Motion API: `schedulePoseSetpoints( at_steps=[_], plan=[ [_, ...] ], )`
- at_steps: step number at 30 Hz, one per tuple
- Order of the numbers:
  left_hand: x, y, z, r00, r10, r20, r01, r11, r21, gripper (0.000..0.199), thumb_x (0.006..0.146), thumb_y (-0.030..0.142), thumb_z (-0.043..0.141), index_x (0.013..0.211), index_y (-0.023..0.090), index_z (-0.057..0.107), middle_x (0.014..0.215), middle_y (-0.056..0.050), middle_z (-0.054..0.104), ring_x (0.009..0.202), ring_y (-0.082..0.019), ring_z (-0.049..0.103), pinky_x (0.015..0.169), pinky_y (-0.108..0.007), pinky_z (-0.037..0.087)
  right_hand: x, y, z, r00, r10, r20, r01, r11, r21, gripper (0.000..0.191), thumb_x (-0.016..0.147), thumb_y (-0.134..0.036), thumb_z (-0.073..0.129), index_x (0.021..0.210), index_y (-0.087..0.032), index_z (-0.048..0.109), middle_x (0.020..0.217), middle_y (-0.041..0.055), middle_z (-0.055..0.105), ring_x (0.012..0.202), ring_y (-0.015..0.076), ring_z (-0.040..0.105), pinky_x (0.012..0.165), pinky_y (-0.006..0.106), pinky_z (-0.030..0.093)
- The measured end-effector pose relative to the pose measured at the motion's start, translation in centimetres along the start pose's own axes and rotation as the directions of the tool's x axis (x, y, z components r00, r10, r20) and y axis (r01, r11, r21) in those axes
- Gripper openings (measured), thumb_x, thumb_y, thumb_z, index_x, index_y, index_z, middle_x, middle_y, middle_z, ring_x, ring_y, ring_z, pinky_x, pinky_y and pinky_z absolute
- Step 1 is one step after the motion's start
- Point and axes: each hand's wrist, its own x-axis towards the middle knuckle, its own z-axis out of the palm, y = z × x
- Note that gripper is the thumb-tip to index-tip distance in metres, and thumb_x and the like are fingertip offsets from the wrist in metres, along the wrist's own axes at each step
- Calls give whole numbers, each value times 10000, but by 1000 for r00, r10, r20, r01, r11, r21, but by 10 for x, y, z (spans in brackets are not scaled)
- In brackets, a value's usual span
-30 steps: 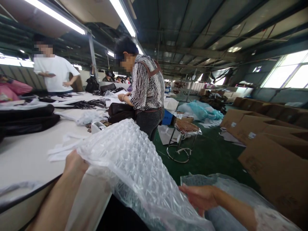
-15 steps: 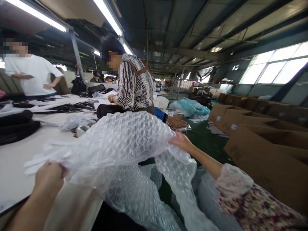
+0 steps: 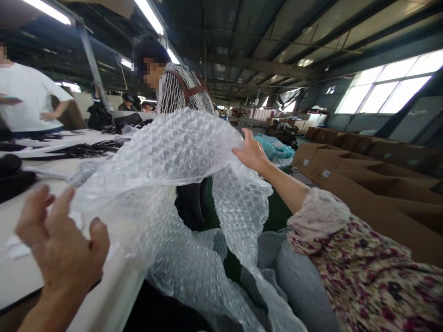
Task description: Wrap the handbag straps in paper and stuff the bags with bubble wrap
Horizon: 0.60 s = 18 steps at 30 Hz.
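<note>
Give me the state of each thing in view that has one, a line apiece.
Left hand: open, fingers spread, near the bubble wrap.
Right hand: grip closed on the wrap's edge.
Bubble wrap: spread out, partly lifted, loose lengths hanging.
Cardboard boxes: standing in rows, the nearer ones open-topped.
Turquoise plastic: crumpled in a heap.
Ceiling lights: lit.

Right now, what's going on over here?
Bubble wrap is being handled beside a white table. The right hand holds it up by an edge; the left hand is open near its other side, fingers spread, and whether it touches is unclear. Loose lengths hang down below. A co-worker in a patterned top stands just beyond.
</note>
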Motion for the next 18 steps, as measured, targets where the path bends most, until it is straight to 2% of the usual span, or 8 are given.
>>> schedulePoseSetpoints(
  at_steps=[2,4,6,9,12,14,17,18],
  plan=[
    [-1,25,-1,970,241,40,-241,970,4,752,821,222,563,1523,316,310,1639,-23,205,1441,-352,311,1193,-515,253,8,-17,7,994,-46,103,48,999,-16,716,778,-320,636,1408,-95,380,1234,194,632,1071,352,631,912,474,495],
    [-4,42,0,920,373,123,-377,926,7,698,840,165,533,1484,377,368,1635,21,228,1429,-326,351,1187,-504,278,11,-33,13,977,-97,190,99,995,-6,628,767,-340,680,1325,-118,495,1170,151,669,1008,307,655,861,406,527],
    [-5,48,1,911,380,158,-389,921,23,623,851,155,513,1433,364,443,1631,13,235,1431,-325,352,1181,-511,293,9,-43,12,964,-145,221,151,989,-9,556,776,-319,710,1284,-156,556,1130,114,686,984,276,657,843,365,527],
    [-2,39,1,930,303,206,-320,946,52,487,885,226,482,1370,228,526,1585,-99,331,1417,-352,367,1160,-530,312,7,-42,-6,976,-187,115,208,953,-220,517,885,-217,621,1388,-205,503,1182,135,647,1024,282,628,850,401,487],
    [-6,19,10,866,227,445,-275,961,44,402,896,279,415,1222,171,623,1407,-146,552,1274,-349,532,1075,-497,420,11,-25,-35,963,-267,25,246,845,-474,439,1016,-141,390,1442,-209,467,1241,164,584,1126,279,567,840,409,418],
    [-20,10,22,711,92,697,-221,970,98,403,872,269,433,1216,188,627,1279,-146,644,1118,-345,639,964,-471,499,13,-11,-53,949,-311,55,287,780,-556,417,1067,-184,273,1413,-162,506,1241,151,574,1182,268,519,834,402,372],
    [-52,16,46,338,-110,935,-173,969,176,563,881,288,505,1427,157,467,1048,-162,731,967,-361,700,876,-467,526,8,3,-73,944,-323,66,292,729,-619,422,1074,-234,267,1384,-130,534,1253,140,571,1179,253,505,806,398,345],
    [-64,23,54,243,-123,962,-162,973,165,631,897,318,522,1483,127,387,1003,-168,738,972,-367,700,887,-470,520,4,5,-79,946,-322,39,274,731,-625,406,1061,-212,309,1403,-160,522,1266,138,567,1179,257,507,804,401,347]
  ],
)
